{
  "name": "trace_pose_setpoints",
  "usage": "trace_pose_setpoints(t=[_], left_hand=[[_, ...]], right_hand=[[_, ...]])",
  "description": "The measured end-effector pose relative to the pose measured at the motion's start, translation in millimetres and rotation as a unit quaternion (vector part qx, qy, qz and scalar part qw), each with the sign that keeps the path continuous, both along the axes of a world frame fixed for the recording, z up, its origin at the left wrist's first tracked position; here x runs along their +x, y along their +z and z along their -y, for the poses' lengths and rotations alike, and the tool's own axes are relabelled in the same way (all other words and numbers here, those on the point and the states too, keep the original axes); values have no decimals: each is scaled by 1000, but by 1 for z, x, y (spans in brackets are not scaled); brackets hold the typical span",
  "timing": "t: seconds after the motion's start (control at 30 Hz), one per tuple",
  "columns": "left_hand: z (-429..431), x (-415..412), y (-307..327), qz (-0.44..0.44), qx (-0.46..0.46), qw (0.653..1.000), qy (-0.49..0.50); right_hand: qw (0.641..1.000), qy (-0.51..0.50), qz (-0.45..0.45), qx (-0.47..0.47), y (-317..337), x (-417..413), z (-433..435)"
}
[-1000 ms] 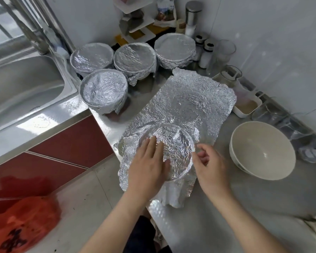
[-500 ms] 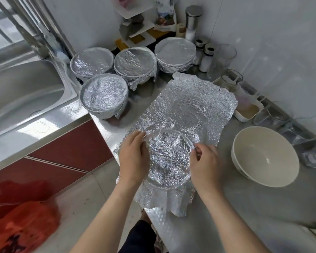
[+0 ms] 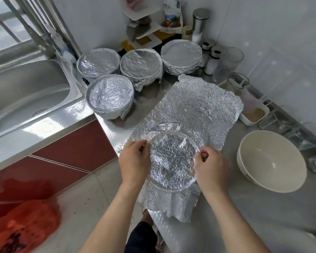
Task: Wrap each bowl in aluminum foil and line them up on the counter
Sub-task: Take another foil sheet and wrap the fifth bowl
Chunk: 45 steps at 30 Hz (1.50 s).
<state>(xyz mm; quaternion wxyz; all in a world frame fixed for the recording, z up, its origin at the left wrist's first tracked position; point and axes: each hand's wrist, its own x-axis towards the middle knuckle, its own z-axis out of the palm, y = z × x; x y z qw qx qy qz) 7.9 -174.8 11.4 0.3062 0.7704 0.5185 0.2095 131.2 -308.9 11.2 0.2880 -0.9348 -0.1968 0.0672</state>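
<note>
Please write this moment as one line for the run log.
phase: wrapping current bowl | left hand: pinches foil at rim | right hand: pinches foil at rim | wrapped bowls: four | bare bowl: right

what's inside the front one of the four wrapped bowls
Only crinkled foil shows, stretched over the top of the front wrapped bowl and folded down its sides. Its inside is covered.

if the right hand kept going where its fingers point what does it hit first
The foil-covered bowl; the right hand pinches the foil at its rim. Past that, likely the left hand.
</note>
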Motion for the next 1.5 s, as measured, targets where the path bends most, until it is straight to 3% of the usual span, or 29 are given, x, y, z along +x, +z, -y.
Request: trace_pose_setpoints(t=[0.23,0.5,0.83,0.93,1.07,1.27,1.5], left_hand=[[11,-24,24,-4,8,1000,17],[39,-49,14,-14,-102,994,35],[22,-21,2,-81,30,995,-58],[22,-21,-8,-52,48,996,-63],[19,-20,-16,-51,114,989,-83],[10,3,-6,-41,97,974,-203],[11,8,-9,-6,104,975,-198]], right_hand=[[998,63,-11,21,13,2,6],[991,126,-30,-11,11,0,7],[996,89,-18,16,0,-12,9],[997,60,-28,37,-2,-18,10],[994,47,-96,37,3,-10,7],[971,107,-212,22,1,9,-3],[959,180,-219,21,3,5,-9]])
